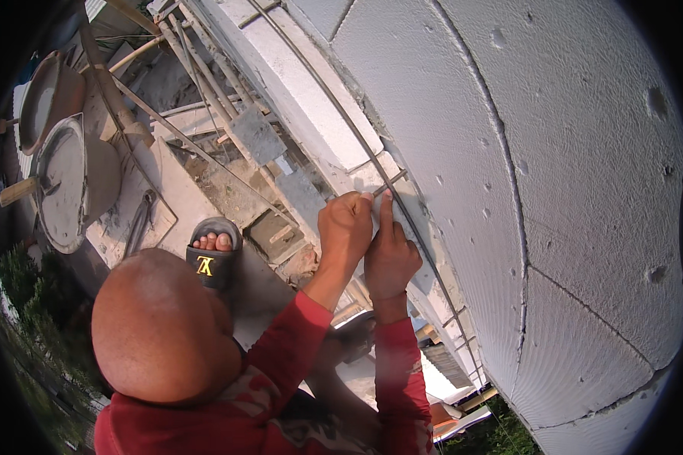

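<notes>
A long thin steel bar (339,108) runs along the top of a white block wall (311,91). A short cross bar (397,180) meets it near the middle of the picture. My left hand (345,231) is closed, its thumb and forefinger pinching the near end of the cross bar. Beside it, almost touching, my right hand (393,258) stretches its index finger up to where the bars cross. Its other fingers are curled, and whatever may lie in them is hidden. Both forearms wear red sleeves.
To the right rises a large pale block wall (584,189) with jointed seams. My bent bare knee (159,326) and sandalled foot (212,254) are at lower left. Farther left stand two tubs, the nearer tub (102,182) beside a long-handled tool (139,221). Wooden poles (197,83) form scaffolding beyond.
</notes>
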Available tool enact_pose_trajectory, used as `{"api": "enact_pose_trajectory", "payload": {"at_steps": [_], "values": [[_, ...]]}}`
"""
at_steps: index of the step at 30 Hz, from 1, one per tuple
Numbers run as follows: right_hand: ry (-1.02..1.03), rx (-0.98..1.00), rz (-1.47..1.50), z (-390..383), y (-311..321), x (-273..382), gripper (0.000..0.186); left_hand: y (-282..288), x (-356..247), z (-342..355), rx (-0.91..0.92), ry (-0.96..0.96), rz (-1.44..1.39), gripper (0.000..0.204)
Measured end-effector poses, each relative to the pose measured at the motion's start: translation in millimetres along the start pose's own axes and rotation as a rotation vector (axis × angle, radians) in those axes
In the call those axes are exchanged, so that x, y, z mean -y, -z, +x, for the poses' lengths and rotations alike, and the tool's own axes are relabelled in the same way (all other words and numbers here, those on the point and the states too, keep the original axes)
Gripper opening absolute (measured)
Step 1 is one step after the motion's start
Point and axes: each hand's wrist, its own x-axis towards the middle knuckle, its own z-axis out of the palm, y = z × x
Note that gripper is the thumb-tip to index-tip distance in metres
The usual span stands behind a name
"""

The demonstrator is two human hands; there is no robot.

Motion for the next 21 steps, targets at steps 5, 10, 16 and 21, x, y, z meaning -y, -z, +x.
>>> {"api": "enact_pose_trajectory", "payload": {"at_steps": [5,10,16,21], "values": [[0.058,-0.011,0.024,2.8,-0.7,-10.8,0.066,1.0,-0.6,0.1,0.000,-0.041,0.024,0.039],[-0.005,-0.110,0.111,6.4,-12.5,-6.3,0.060,0.9,2.2,0.6,-0.015,-0.123,0.088,0.038],[-0.147,-0.183,0.228,8.8,-10.7,9.8,0.036,-0.2,1.3,1.5,-0.013,-0.057,0.075,0.037],[-0.241,-0.194,0.252,19.9,-7.7,19.9,0.010,0.7,-0.7,-0.1,0.005,-0.027,0.015,0.038]]}}
